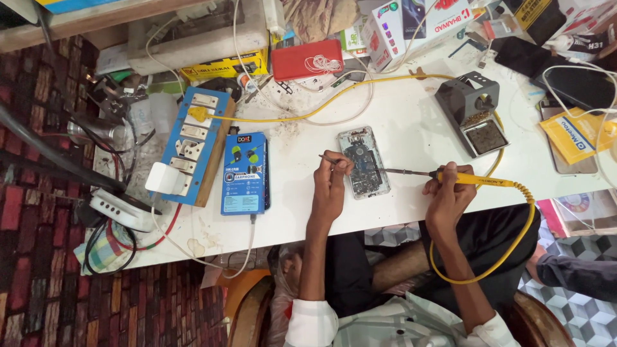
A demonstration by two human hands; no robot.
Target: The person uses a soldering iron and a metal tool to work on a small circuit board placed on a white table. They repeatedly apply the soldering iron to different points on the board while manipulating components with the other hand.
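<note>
Head view: white worktable [411,138], cluttered along the far edge. Opened phone [364,162] lies flat mid-table, back cover off, circuit board exposed, between the two hands.

Left hand [331,186] is closed on thin tweezers [329,158], pinched in the fingertips; tips sit at the phone's left edge. Right hand [448,193] is clenched around the yellow handle of a soldering iron [443,175]; the tip reaches the phone's right side, and I can't tell if it touches the board. The iron's yellow cable [508,247] loops down off the table edge and back up.

Containers: grey soldering-iron stand [472,106] just right of the phone, its square tray holding a dark, dirty cleaning pad [486,137]. Nothing else open enough to read contents.

Packages:
- blue upright rectangular earphone box [245,173], left of the phone, flat on the table, earbud picture on front
- blue switch/socket board [191,144] beside it, white plug adapter [166,178] seated in it
- red flat case [307,59] at the far edge, coiled white wire on top
- yellow-and-black long box [222,67] left of the red case
- white carton with red print [421,24], top centre
- yellow flat packet [575,135], far right
- black phone [526,54], top right
</note>
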